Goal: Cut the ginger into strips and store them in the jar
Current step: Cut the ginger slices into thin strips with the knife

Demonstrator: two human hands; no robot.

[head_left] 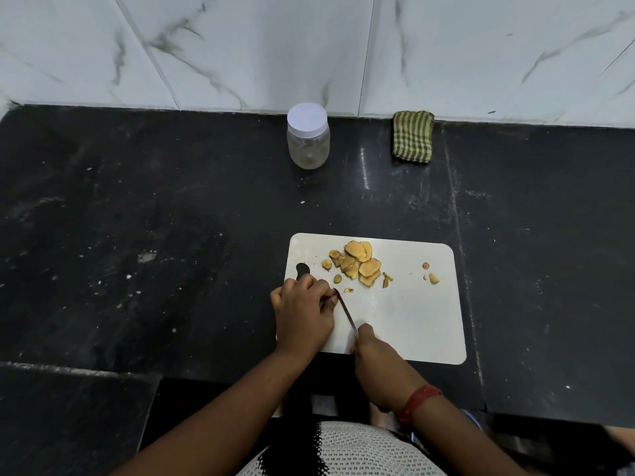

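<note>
Where the black desk (171,235) carries a white cutting board (422,324), left hand (302,314) fingers pinching the knife (346,312) blade, right hand (372,352) fingers clenched on its handle, ginger slices (360,264) just beyond the fingers, lidded jar (308,139) well beyond.

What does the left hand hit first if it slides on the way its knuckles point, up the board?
Probably the small ginger bits just beyond the left hand, then the ginger slices; the direction is a rough read from one view.
</note>
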